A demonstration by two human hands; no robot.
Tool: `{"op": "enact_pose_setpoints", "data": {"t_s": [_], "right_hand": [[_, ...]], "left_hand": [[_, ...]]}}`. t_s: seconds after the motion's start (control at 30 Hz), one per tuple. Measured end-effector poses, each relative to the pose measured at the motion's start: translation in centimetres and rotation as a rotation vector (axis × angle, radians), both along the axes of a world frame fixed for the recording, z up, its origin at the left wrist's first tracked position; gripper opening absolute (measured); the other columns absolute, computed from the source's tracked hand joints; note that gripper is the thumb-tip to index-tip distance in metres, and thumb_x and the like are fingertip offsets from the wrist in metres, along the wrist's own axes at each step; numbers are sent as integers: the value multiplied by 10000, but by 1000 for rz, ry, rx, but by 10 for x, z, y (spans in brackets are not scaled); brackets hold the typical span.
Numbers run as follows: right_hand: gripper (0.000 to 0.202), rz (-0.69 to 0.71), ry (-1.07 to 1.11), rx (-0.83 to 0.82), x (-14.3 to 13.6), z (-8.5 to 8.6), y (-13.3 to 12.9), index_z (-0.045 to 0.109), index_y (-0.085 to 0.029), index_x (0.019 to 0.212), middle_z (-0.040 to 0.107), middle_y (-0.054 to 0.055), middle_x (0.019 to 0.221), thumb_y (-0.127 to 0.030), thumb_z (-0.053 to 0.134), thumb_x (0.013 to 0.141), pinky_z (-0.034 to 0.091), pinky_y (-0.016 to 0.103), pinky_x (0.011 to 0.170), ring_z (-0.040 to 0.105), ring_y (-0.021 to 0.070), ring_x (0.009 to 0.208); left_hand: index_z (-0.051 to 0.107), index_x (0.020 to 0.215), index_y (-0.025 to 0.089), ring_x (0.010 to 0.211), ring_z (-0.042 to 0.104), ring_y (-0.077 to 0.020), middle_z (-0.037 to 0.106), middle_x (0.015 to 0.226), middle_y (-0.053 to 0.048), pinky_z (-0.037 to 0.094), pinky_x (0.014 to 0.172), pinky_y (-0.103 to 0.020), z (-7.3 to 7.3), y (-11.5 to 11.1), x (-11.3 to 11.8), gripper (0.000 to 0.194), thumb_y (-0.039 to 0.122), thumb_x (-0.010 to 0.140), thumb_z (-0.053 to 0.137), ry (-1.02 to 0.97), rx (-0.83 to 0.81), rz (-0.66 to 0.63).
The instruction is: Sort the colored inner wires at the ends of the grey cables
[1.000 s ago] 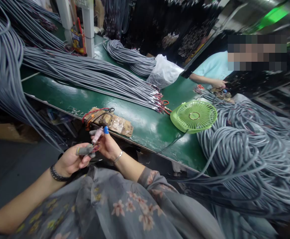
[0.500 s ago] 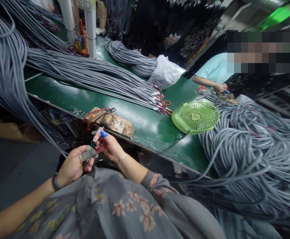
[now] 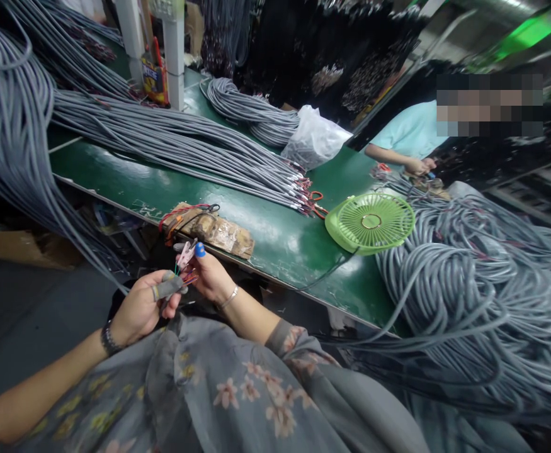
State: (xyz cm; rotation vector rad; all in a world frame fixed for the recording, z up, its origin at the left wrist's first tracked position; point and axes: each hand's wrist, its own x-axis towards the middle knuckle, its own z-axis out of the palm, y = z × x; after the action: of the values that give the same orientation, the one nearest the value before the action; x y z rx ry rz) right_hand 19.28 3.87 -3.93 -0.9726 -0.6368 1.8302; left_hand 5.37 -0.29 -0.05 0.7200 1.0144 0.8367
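My left hand [image 3: 142, 307], with grey covers on its fingers, is closed around the end of a grey cable. Thin coloured wires [image 3: 189, 277] stick out of that end towards my right hand. My right hand [image 3: 213, 279], a blue cover on its thumb, pinches a small pale pink clip [image 3: 186, 254] that looks like a clothes peg. The clip stands just above the wires, close to green ones; whether its jaws touch them is too small to tell. Both hands are close together over my lap, in front of the table edge.
Long grey cables [image 3: 176, 141] lie across the green table [image 3: 289, 242]. A taped cardboard piece [image 3: 228, 236] with wires sits at its near edge. Right of it stand a green fan [image 3: 370, 221] and a big cable heap [image 3: 483, 283]. A co-worker's hands [image 3: 419, 166] work beyond.
The pink clip has turned slightly, so its two legs show more clearly. My hands have barely shifted. The co-worker's hands and head have moved a little.
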Motion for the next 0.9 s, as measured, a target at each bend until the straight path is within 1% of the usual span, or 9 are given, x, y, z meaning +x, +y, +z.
{"op": "enact_pose_setpoints", "data": {"t_s": [0.03,0.1,0.23,0.33,0.47,0.57,0.7,0.8,0.9], "right_hand": [[475,16,54,-34,-1,1,2,669,-189,820,605,2,702,-664,684,825,457,243,574,516,131,629],[441,-1,120,-74,-3,1,5,673,-181,814,610,4,701,-621,701,840,456,237,578,521,129,627],[408,-52,156,-113,-7,2,6,665,-175,769,631,14,708,-569,703,868,451,230,583,539,126,629],[453,-37,155,-132,-7,4,4,654,-175,751,625,16,690,-609,664,881,443,228,554,533,127,611],[541,23,162,-143,-2,7,2,647,-176,768,636,23,702,-686,547,914,458,227,541,535,125,600],[497,44,158,-108,0,7,2,661,-178,816,650,22,744,-654,563,923,471,222,562,545,117,617],[383,-18,105,-44,-2,1,1,664,-172,799,640,10,733,-547,695,873,473,222,585,533,106,617],[424,-43,82,-9,-2,-4,-1,657,-168,760,630,3,690,-579,754,804,467,225,571,537,105,603],[480,-51,67,36,0,-7,-2,663,-169,768,617,-14,646,-628,796,728,470,230,566,541,105,584]], "left_hand": [[615,601,172,351,424,-74,547,422,36,326,364,-201,-1,1,0,358,408,549,879,0,9,-3],[610,597,173,355,431,-74,552,429,33,330,369,-202,-4,2,0,348,404,570,869,5,22,-5],[616,582,174,350,436,-73,563,425,31,329,364,-198,-7,4,1,340,396,552,872,22,3,3],[609,554,176,339,436,-71,567,410,31,323,354,-193,-6,3,1,364,407,514,887,28,-21,16],[628,543,169,330,443,-71,568,395,31,340,351,-192,-1,-2,0,376,413,477,907,27,-33,42],[646,563,166,335,460,-75,583,402,28,357,354,-192,2,-7,-1,366,400,475,914,28,-32,81],[638,582,173,347,483,-81,607,425,32,372,361,-192,1,-9,-1,348,352,476,918,5,-14,151],[636,574,173,354,505,-84,623,440,26,377,362,-184,-1,-9,1,343,344,471,916,-4,-7,177],[635,559,175,353,512,-82,627,442,26,379,360,-178,-1,-8,4,334,345,472,910,-10,7,198]]}}
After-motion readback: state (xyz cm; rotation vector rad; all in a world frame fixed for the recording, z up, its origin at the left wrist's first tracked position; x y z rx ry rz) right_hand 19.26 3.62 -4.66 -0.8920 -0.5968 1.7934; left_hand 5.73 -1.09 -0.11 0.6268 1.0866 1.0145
